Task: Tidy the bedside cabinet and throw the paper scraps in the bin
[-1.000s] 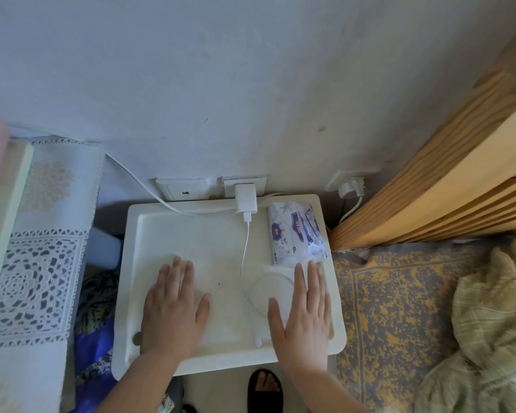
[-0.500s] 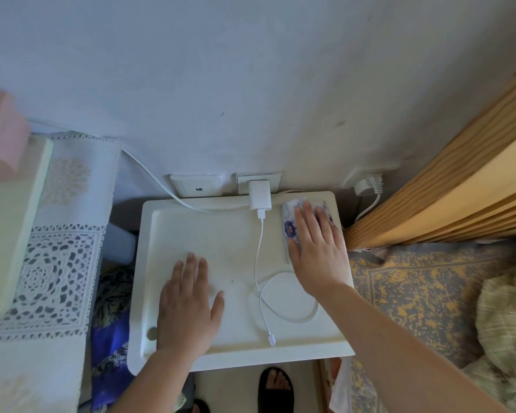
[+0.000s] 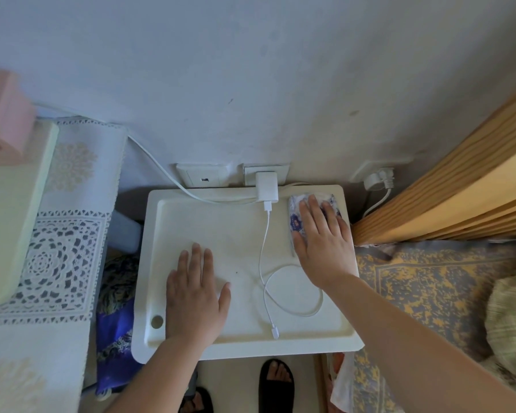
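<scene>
The white tray-like top of the bedside cabinet (image 3: pixel 242 348) fills the middle of the view. My left hand (image 3: pixel 195 296) lies flat on its front left part, fingers apart, holding nothing. My right hand (image 3: pixel 322 245) rests palm-down over a blue-and-white tissue pack (image 3: pixel 295 222) in the back right corner, with the fingers spread on top and the thumb along the pack's left edge. A white charger (image 3: pixel 267 189) is plugged in at the wall, and its white cable (image 3: pixel 292 311) loops across the top between my hands. I see no paper scraps or bin.
A wooden headboard (image 3: pixel 459 186) and a bed with a grey-yellow sheet (image 3: pixel 423 281) are on the right. On the left, a lace cloth (image 3: pixel 63 251) covers a surface holding a pale green box (image 3: pixel 9 210). My feet in black sandals (image 3: pixel 276 383) stand below the cabinet.
A second ago both hands lay flat at the front; my right hand then moved back onto the tissue pack. Over the last half second nothing has visibly changed.
</scene>
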### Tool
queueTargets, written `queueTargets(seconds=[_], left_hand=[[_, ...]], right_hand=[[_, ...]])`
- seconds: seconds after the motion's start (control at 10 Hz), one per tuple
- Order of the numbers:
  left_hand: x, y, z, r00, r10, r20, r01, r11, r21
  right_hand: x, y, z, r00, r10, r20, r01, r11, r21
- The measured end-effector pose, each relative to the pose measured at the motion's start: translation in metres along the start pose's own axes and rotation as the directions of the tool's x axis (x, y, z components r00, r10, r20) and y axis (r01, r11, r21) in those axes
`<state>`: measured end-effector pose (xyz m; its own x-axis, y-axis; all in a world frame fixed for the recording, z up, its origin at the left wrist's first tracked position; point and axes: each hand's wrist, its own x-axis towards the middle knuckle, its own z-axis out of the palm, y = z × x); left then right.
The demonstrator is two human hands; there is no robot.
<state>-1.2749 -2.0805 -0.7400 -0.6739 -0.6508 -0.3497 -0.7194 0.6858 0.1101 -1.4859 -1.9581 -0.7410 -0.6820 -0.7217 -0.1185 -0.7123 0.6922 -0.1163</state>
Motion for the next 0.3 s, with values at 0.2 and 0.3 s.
queueTargets(seconds=[0.2, 0.3], left_hand=[[0.001, -0.002, -0.001, 0.999, 0.016, 0.036, -0.017, 1.0, 0.023], [0.003, -0.001, -0.014, 0.999, 0.013, 0.048, -0.015, 0.999, 0.037]], right_hand=[[-0.004, -0.001, -0.01, 1.0, -0.023, -0.017, 0.023, 1.0, -0.001], [-0.01, 0.0, -0.026, 0.999, -0.037, -0.037, 0.036, 0.999, -0.013]])
